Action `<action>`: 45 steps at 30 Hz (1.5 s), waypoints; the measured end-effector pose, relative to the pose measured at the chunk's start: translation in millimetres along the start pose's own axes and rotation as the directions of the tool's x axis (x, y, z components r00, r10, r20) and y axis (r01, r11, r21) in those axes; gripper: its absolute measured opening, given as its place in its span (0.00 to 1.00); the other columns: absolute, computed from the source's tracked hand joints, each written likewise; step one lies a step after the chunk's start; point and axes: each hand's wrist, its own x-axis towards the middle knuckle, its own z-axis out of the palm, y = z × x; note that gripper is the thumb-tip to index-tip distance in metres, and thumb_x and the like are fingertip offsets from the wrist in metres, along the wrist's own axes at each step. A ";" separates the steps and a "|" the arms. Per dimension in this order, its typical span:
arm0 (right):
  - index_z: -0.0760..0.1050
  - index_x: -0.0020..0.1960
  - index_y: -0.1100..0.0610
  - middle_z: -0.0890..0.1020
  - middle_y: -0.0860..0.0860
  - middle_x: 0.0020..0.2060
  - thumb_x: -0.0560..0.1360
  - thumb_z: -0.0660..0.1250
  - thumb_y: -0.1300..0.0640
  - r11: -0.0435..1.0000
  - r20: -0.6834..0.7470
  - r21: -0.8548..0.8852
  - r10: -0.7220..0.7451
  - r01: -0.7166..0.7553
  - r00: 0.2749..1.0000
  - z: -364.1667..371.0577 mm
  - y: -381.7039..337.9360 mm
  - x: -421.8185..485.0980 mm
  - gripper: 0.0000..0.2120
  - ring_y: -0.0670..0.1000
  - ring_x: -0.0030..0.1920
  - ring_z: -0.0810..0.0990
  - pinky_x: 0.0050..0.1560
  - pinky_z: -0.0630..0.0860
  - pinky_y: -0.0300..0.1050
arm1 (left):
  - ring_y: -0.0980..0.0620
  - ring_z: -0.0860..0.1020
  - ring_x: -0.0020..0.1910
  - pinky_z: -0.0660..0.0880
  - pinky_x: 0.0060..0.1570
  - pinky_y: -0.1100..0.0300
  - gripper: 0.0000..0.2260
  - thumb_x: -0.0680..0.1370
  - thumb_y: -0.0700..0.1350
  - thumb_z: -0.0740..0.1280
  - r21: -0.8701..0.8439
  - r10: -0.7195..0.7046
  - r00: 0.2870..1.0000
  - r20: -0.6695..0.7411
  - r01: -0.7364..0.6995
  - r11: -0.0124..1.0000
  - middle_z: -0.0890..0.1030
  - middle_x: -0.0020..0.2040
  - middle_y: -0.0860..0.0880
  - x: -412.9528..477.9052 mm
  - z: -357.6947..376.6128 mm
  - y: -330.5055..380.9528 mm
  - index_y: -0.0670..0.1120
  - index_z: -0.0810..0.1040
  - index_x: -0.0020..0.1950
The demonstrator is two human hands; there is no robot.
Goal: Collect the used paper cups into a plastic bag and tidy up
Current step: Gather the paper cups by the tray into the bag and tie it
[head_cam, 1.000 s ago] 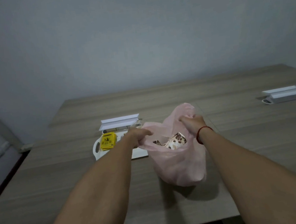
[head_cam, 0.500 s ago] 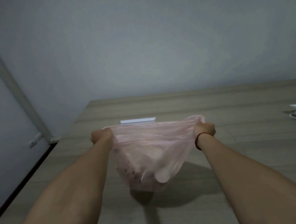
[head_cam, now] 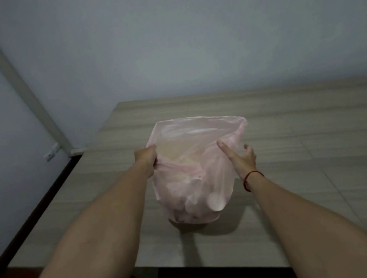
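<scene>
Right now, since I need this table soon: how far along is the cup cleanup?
Done: pale cup shapes show through the pink bag. In hand: left hand grips its left rim; right hand is open beside it. Left: the bag is open, so closing and removing it.

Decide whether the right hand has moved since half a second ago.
Yes: right hand let go of the bag, drawing back from the table's far edge.

A translucent pale-pink plastic bag (head_cam: 196, 182) is upright over a wooden table (head_cam: 303, 149), mouth open. Pale paper cups (head_cam: 215, 200) bulge inside.
</scene>
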 end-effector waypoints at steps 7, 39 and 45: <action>0.63 0.72 0.53 0.73 0.51 0.68 0.48 0.73 0.25 0.999 0.083 -0.024 -0.028 0.030 0.996 50.0 -2.1 20.2 0.59 0.55 0.69 0.72 0.69 0.70 0.55 | 0.52 0.75 0.23 0.70 0.19 0.68 0.10 0.75 0.36 0.62 0.073 -0.070 0.926 0.371 0.045 0.996 0.80 0.35 0.48 3.1 -27.1 0.2 0.44 0.82 0.45; 0.75 0.60 0.67 0.80 0.63 0.58 0.80 0.56 0.46 0.910 -0.282 0.397 0.243 -0.117 0.928 67.0 5.6 12.1 0.25 0.62 0.60 0.78 0.58 0.74 0.51 | 0.35 0.72 0.66 0.66 0.66 0.50 0.23 0.85 0.49 0.50 -0.115 -0.018 0.911 -0.412 -0.032 0.993 0.75 0.66 0.33 9.6 17.9 -57.0 0.34 0.72 0.68; 0.77 0.53 0.61 0.80 0.55 0.46 0.79 0.56 0.44 0.876 -0.271 0.475 0.237 -0.085 0.933 69.0 -14.8 7.0 0.21 0.58 0.51 0.81 0.44 0.74 0.45 | 0.36 0.74 0.65 0.68 0.61 0.54 0.22 0.84 0.50 0.51 -0.028 0.164 0.897 -0.409 -0.192 0.981 0.76 0.65 0.34 -2.2 19.1 -26.1 0.35 0.74 0.67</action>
